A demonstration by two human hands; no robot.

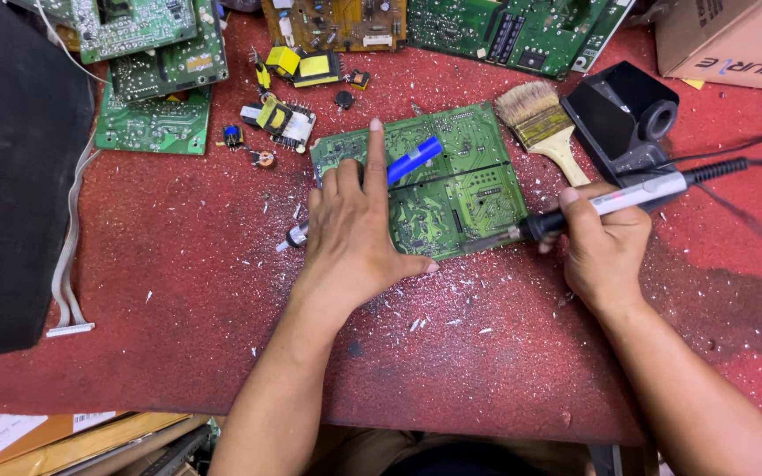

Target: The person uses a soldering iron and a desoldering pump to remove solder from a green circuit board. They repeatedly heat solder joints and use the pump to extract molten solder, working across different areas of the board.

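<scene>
Single head view — steeply down, close over the red tabletop.

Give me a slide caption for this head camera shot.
Left hand steadies a green circuit board and blue tool while right hand brings a soldering iron to it.
</scene>
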